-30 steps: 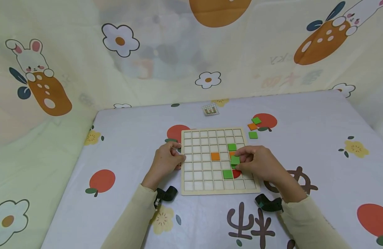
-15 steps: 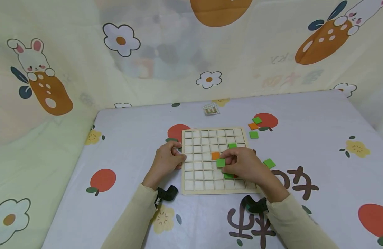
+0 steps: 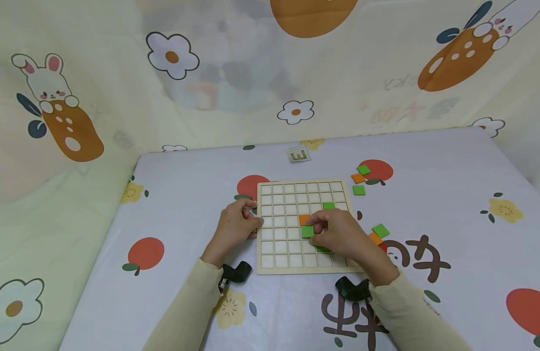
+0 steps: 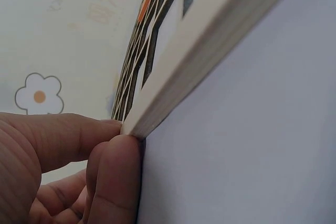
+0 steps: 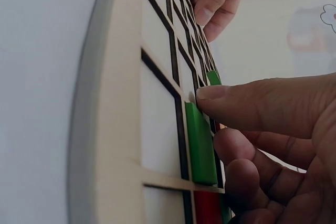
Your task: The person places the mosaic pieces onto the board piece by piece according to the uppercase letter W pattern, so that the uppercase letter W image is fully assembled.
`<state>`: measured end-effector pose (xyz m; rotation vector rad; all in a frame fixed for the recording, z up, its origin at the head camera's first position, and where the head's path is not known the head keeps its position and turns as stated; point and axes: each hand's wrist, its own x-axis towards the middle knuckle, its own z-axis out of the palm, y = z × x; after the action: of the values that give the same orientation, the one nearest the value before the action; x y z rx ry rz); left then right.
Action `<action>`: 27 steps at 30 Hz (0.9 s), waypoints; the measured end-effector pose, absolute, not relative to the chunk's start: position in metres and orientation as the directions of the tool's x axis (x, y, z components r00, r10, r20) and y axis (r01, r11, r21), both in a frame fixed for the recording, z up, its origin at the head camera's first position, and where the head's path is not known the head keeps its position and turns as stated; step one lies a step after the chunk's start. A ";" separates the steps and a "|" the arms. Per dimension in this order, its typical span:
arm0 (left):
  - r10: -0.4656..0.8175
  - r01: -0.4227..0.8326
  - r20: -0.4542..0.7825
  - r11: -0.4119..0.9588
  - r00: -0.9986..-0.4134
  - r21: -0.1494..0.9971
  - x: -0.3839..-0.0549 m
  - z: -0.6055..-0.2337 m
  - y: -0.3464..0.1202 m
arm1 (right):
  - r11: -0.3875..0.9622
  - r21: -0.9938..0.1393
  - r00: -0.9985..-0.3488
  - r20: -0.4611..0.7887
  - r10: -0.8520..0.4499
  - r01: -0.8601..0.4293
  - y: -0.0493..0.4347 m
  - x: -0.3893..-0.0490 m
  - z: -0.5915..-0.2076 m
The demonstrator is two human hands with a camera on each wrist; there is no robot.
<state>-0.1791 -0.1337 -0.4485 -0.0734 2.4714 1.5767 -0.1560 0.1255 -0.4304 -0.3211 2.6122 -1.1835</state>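
Observation:
A pale wooden grid board [image 3: 279, 271] lies on the table. My left hand [image 3: 236, 225] grips its left edge, thumb and fingertip meeting at the wooden rim [image 4: 173, 72] in the left wrist view. Over the middle cells, my right hand [image 3: 340, 233] pinches a green square tile [image 3: 307, 231], just below an orange tile [image 3: 304, 220] set in a cell. Another green tile [image 3: 329, 205] sits higher on the board. In the right wrist view, a green tile [image 5: 200, 145] and a red piece [image 5: 208, 206] lie in neighbouring cells. My right hand hides part of the board's right side.
Right of the board lie a loose green tile [image 3: 380, 230], an orange tile [image 3: 375, 238] and a red piece [image 3: 383, 247]. More green and orange tiles [image 3: 359, 190] are near the top right corner. A small printed card [image 3: 298, 154] lies behind the board.
My right hand has moved left across the board with the green tile, from the right-hand columns to beneath the orange tile. Loose pieces at the right have come into sight. My left hand stays put.

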 end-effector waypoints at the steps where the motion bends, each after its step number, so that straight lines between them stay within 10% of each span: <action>1: 0.071 -0.150 -0.199 0.429 -0.977 0.891 -0.179 -0.448 -0.134 | 0.650 -0.754 -0.944 -0.140 -0.299 -0.094 0.125 -0.156 -0.431; 27: 0.066 -0.150 -0.197 0.428 -0.978 0.891 -0.179 -0.449 -0.133 | 0.688 -0.720 -0.953 -0.139 -0.270 -0.089 0.122 -0.156 -0.434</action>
<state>-0.1791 -0.1331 -0.4488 -0.0738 2.4778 1.5779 -0.1558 0.1221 -0.4344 -0.2882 2.6658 -1.1190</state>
